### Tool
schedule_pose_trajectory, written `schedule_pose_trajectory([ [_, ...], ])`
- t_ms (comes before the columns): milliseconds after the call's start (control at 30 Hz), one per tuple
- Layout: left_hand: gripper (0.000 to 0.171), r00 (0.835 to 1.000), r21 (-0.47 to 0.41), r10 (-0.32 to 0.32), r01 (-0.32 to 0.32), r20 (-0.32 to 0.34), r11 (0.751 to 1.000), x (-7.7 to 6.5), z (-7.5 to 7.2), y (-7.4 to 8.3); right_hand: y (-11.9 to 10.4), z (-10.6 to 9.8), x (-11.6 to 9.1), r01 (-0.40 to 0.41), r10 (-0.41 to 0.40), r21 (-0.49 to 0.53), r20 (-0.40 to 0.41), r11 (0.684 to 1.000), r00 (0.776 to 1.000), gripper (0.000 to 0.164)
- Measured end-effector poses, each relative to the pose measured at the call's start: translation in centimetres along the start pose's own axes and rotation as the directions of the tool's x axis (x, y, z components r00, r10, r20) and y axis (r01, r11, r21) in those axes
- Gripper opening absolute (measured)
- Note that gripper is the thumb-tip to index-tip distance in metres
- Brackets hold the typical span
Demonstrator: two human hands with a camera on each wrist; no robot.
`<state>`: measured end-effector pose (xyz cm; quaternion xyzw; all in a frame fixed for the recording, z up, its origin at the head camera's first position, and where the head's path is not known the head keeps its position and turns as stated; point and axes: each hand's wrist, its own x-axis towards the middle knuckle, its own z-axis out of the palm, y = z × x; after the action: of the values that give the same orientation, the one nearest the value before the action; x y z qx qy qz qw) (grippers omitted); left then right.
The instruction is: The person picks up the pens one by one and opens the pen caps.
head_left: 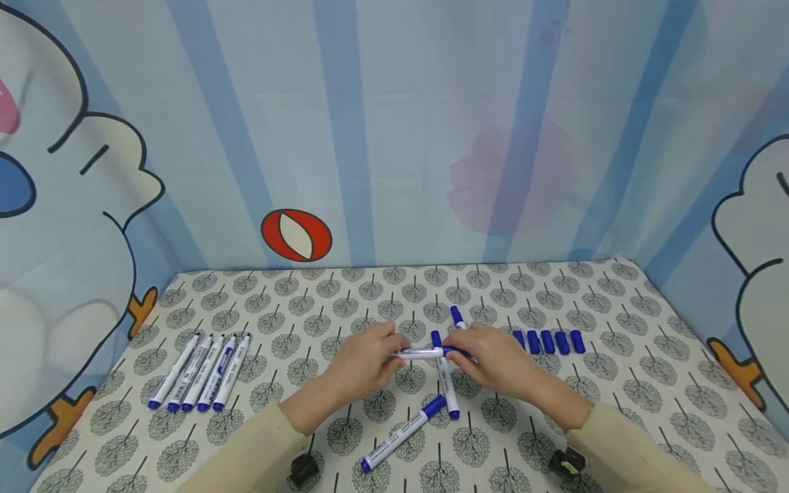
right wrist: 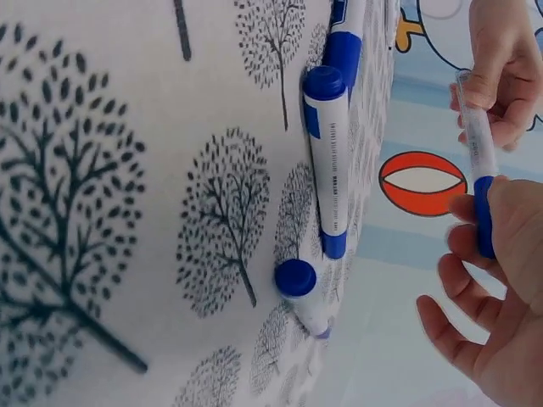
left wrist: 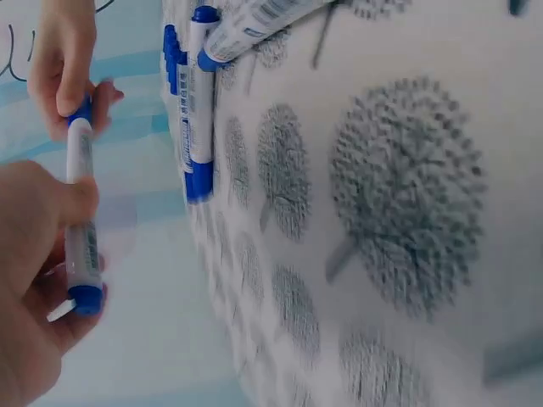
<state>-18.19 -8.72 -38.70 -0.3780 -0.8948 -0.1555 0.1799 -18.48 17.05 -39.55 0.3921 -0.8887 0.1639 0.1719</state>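
A white marker with a blue end is held level above the table between both hands. My left hand grips its barrel, thumb on one side and fingers curled behind. My right hand pinches the blue cap, which sits at the end of the barrel. Below the hands, one capped marker lies slanted on the cloth, and a second capped marker points away behind it. Past the right hand, a third marker is partly covered by the fingers.
Several capless markers lie side by side at the left. Several loose blue caps stand in a row to the right. A tree-patterned cloth covers the table, and a striped curtain rises behind it.
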Motion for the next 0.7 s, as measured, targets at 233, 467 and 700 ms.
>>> schedule_pose_trajectory([
  [233,0.024,0.990,0.077,-0.106,0.113,-0.089,0.991,-2.0,-1.9,-2.6,2.8,-1.2,-2.0,-0.101,0.102,0.027,-0.035,0.995,0.994,0.009],
  [467,0.024,0.989,0.086,-0.144,0.146,-0.035,0.985,-2.2,-2.4,-2.8,3.1,-1.5,-2.3,-0.165,0.165,0.019,0.008,0.986,0.986,0.019],
  [700,0.024,0.977,0.098,-0.214,0.212,0.014,0.972,-2.7,-2.2,-2.9,2.9,-2.1,-2.7,-0.234,0.234,-0.016,0.039,0.972,0.971,0.027],
])
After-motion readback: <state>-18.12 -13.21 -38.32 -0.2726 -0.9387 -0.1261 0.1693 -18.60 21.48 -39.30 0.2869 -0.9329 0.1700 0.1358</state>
